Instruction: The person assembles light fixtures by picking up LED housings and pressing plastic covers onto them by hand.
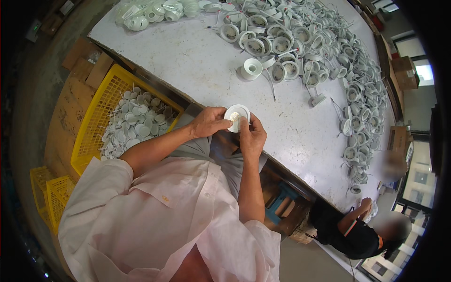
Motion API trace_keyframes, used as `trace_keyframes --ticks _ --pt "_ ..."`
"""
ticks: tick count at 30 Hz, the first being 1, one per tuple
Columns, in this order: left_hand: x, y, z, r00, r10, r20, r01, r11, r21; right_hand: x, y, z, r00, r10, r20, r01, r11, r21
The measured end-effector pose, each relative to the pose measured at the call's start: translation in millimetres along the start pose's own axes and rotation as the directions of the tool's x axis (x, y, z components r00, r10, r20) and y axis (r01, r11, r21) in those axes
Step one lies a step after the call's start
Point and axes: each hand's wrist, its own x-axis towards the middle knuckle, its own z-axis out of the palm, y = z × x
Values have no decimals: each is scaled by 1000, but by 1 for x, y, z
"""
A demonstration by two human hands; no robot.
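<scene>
1. My left hand [210, 122] and right hand [251, 136] both pinch one round white lamp housing [236, 115] over the near edge of the grey table [188, 66].
2. At two o'clock lies a heap of housings [324, 51] (wires trailing).
3. At nine o'clock sits a yellow crate [96, 117] of white discs [134, 120].

The fitting [236, 116] is partly covered: its lower rim lies behind the left hand [210, 122] thumb and the right hand [251, 136] fingers. Beyond the fitting, the parts heap [324, 47] is cut off by the picture's top edge. Left of the fitting, the pieces in the crate [101, 113] are too small to identify.
</scene>
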Motion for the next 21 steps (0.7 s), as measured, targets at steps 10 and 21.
trace_keyframes --ticks 10,21 --pt "9 -8 5 977 -22 211 50 991 -127 0 -11 -33 769 -548 330 639 670 -378" --pt "39 18 59 925 -304 227 272 948 163 4 13 -89 869 -470 153 480 728 -490"
